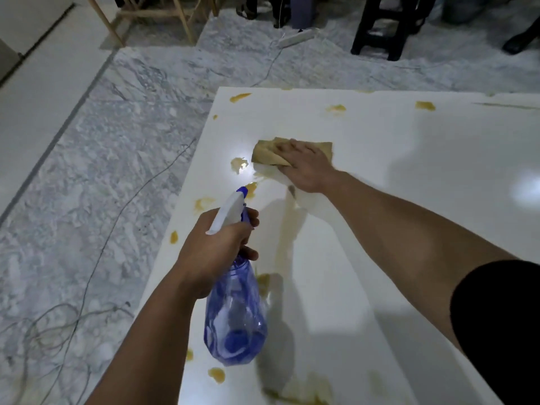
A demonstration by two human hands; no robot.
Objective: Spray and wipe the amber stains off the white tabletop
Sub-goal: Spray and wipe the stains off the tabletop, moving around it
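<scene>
My left hand grips a blue see-through spray bottle by its white trigger head, held above the near left part of the white tabletop, nozzle pointing away. My right hand presses flat on a tan cloth farther out on the table. Amber stains dot the surface: one just left of the cloth, others along the left edge, at the far corner and near the front. A pale smeared streak runs from the cloth toward me.
The table stands on a grey marbled floor with thin cables trailing across it. A white power strip lies beyond the table. A black stool and wooden furniture legs stand at the back.
</scene>
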